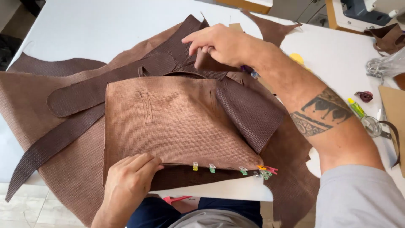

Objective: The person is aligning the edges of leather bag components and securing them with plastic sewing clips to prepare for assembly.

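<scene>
Near the front edge of the white worktop lies a tan leather bag panel, inside face up, with a narrow stitched loop on its left half and a darker textured flap folded over its right side. Along its lower edge a row of small coloured clips pinches the layers together, running toward the panel's lower right corner. The left hand rests on the panel's lower left corner, fingers curled and pressing the edge down, thumb tucked alongside; it grips the leather edge rather than lifting it. The right hand reaches across to the panel's far edge, fingers bent and closed on a small dark brown leather piece pinched between thumb and fingertips just above the panel's top right corner. A wide dark strap with a rounded end lies across the panel's upper left, and a longer dark strap trails toward the worktop's front left corner. Beneath everything spreads a big brown hide, reaching the left and front edges. Toward the right edge lie a yellow-green glue tube, a small dark tape roll, and cardboard. At the far right corner stands a sewing machine.
</scene>
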